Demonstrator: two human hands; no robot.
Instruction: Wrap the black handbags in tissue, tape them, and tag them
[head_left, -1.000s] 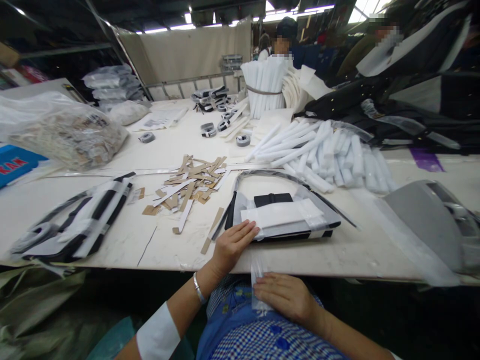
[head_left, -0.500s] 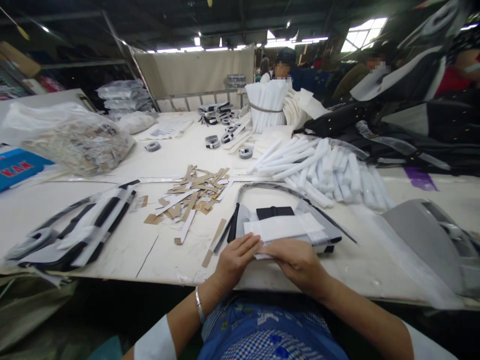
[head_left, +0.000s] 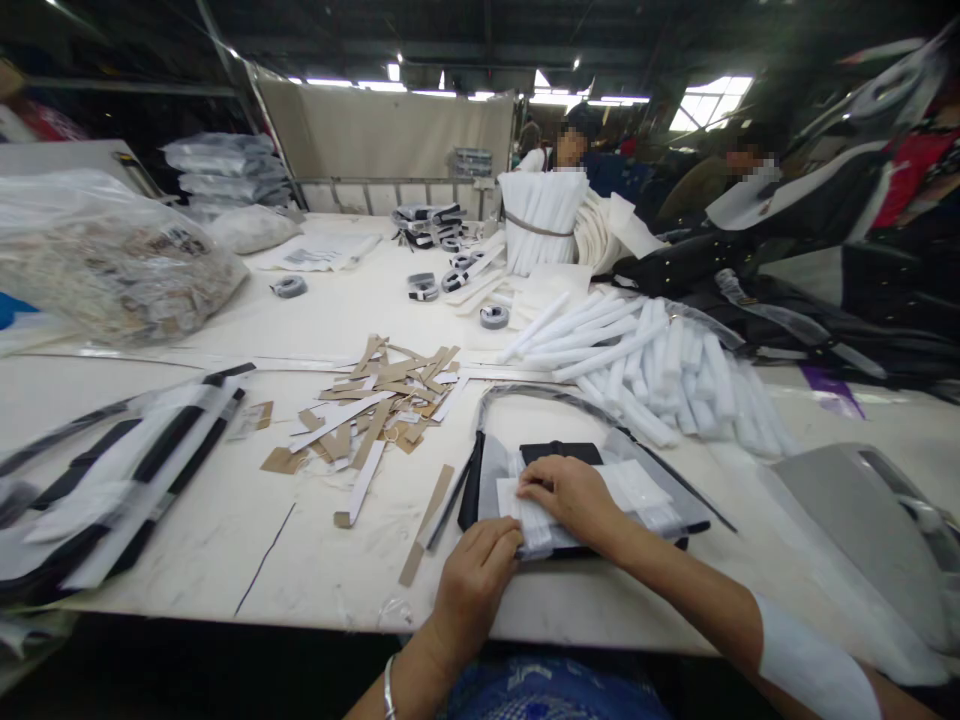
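1. Head camera, on my remote feed: a pale worktable (head_left: 225, 520) (cluttered from edge to edge).
2. White foam tubes (head_left: 675, 370) heaped right of centre.
3. Black bag (head_left: 559, 452) lying near the front edge, a white wrap (head_left: 637, 485) over it.
4. Right hand (head_left: 570, 497), fingers bent together, pressing on the wrap.
5. Left hand (head_left: 472, 572), fingertips at the wrap's near edge; I cannot tell whether they grip.

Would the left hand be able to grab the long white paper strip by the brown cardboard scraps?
Probably yes: the left hand rests near the long white paper strip, with only a flat brown cardboard strip between.
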